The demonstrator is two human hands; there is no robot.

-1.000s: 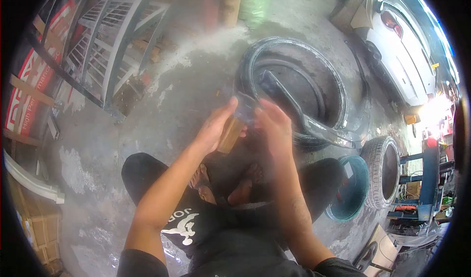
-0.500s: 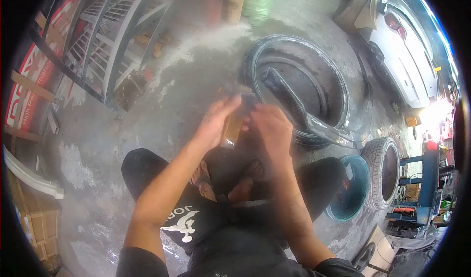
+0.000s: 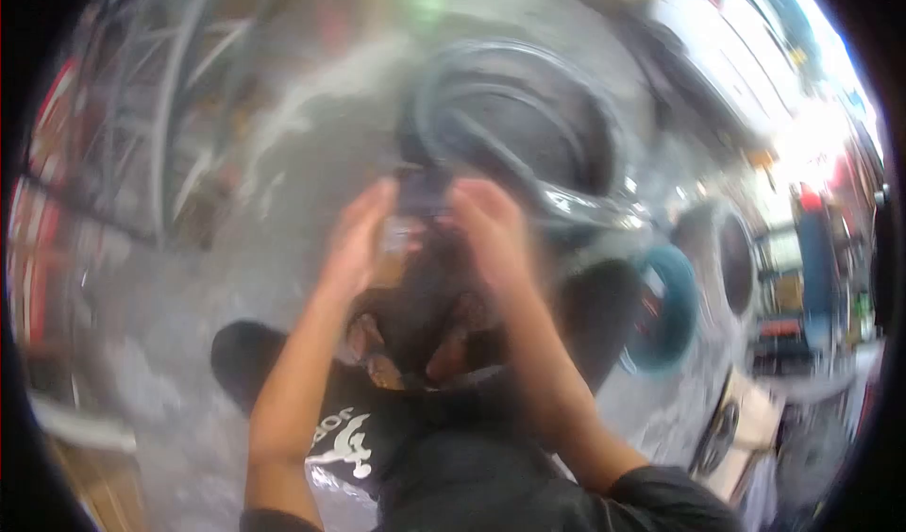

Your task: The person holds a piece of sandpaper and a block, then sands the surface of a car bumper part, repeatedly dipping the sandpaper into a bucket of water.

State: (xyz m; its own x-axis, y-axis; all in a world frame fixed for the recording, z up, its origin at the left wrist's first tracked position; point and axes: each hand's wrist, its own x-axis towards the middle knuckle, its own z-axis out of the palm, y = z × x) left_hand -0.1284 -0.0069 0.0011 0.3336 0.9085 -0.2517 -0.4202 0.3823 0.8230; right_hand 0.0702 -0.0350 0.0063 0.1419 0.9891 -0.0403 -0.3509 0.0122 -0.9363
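Motion blurs the whole head view. My left hand (image 3: 361,238) and my right hand (image 3: 488,228) are held out in front of me at about the same height. Between their fingertips is a small dark object (image 3: 422,192), gripped from both sides; its exact shape is smeared. A brownish block-like piece (image 3: 390,264) shows just below, beside my left hand. Whether it is joined to the dark object I cannot tell. My bare feet (image 3: 449,353) are on the floor beneath, between my bent knees.
A large dark ring-shaped part with a long curved strip (image 3: 510,169) lies ahead on the floor. To the right stand a teal tub (image 3: 681,313) and a tire (image 3: 703,240). Metal racks (image 3: 175,108) are at left, a white car part (image 3: 731,46) at upper right.
The view has turned, and the scene is now blurred. My hands have drawn to either side of the dark object, and my left hand no longer wraps the brown block the same way.
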